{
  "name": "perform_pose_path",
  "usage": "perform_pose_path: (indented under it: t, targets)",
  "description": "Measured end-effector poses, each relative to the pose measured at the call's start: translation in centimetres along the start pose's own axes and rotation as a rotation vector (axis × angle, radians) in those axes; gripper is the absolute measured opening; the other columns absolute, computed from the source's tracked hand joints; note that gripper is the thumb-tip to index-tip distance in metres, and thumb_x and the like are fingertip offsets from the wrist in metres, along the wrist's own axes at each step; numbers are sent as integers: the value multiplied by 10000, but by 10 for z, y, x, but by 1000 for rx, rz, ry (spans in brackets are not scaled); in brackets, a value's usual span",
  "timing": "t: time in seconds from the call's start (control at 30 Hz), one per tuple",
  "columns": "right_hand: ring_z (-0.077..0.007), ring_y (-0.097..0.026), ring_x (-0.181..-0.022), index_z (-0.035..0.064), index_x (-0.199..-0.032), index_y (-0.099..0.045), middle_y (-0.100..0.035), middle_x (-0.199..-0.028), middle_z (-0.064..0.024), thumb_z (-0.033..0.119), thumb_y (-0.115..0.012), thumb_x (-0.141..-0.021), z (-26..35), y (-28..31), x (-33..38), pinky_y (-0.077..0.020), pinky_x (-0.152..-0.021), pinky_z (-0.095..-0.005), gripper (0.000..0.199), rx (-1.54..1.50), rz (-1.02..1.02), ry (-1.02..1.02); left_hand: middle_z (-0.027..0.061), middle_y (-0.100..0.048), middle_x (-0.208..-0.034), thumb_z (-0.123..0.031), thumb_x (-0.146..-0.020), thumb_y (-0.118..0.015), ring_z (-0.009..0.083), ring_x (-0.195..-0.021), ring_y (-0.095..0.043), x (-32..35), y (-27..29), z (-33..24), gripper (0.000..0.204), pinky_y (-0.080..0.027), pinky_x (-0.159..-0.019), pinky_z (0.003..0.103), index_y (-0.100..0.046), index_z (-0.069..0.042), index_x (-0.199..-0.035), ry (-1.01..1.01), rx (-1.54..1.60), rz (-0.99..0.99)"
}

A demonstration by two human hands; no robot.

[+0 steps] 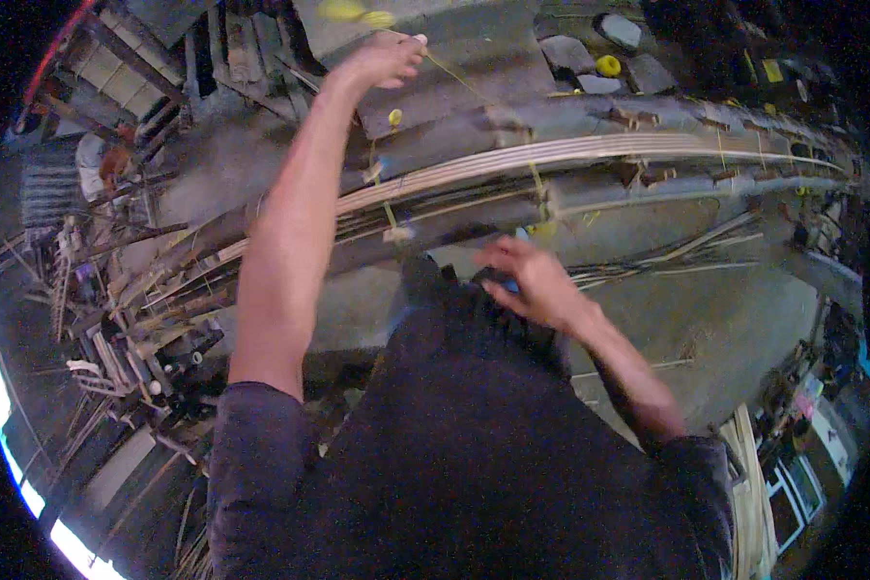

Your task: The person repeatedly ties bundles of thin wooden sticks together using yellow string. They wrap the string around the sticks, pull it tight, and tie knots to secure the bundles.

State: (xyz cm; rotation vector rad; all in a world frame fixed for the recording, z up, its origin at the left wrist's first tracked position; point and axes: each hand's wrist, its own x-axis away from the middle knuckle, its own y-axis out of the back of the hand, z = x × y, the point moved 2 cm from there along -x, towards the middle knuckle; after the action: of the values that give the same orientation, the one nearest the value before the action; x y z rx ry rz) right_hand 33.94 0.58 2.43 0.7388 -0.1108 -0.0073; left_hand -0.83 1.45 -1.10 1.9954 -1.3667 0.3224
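1. The left hand (pixel 382 63) is stretched out high in the view, fingers bent and close together, with the yellow cord (pixel 459 79) seemingly pinched at their tips.
2. That cord runs as a thin line from the fingertips down to the right, towards the rack's far side; a blurred yellow bundle (pixel 358 13) hangs just beyond the hand (whether the two are joined, I cannot tell).
3. The right hand (pixel 541 287) is near the front of the dark shirt (pixel 454 416), fingers loosely curled. Something blue shows beside them, but blur hides whether they grip anything.
4. Between the person and the outstretched hand lie long pale strips (pixel 561 148), bundled along a curving-looking rack, with yellow ties (pixel 536 179) across them.
5. The cord should handle as light and limp — easy to snag, perhaps slippery under tension — so a firm pinch a little back from its loose end would suit.
6. The strips look slim and springy lengthwise; they would best be held as a bundle, near a tie.
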Motion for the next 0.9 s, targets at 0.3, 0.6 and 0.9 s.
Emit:
perform_pose_path:
  t: [0.3, 0.6, 0.9]
  targets:
    - [-270, -675, -773, 41, -905, -694, -686, -837, -144, 186, -652, -846, 96, 31, -130, -513, -693, -350, 162, 97, -250, -181, 150, -678, -1058, -347, -920, -570, 262, -988, -649, 146, 57, 76, 348, -483, -855, 340, -651, -76, -1123, -543, -26, -385]
    - [-148, -623, -763, 23, -981, -655, -646, -831, -59, 148, -596, -922, 64, -125, -27, -495, -670, -302, 150, -390, -644, -688, 102, -687, -982, -235, -931, -570, 197, -921, -643, 225, 30, 90, 215, -485, -834, 332, -668, -87, -1051, -542, 83, -431]
    - [-269, -651, -795, 57, -889, -668, -663, -866, -107, 46, -658, -797, 110, 36, -154, -513, -706, -362, 93, 350, -190, -127, 141, -668, -979, -196, -897, -586, 271, -921, -647, 225, -5, 85, 205, -491, -797, 352, -668, -38, -999, -525, 92, -404]
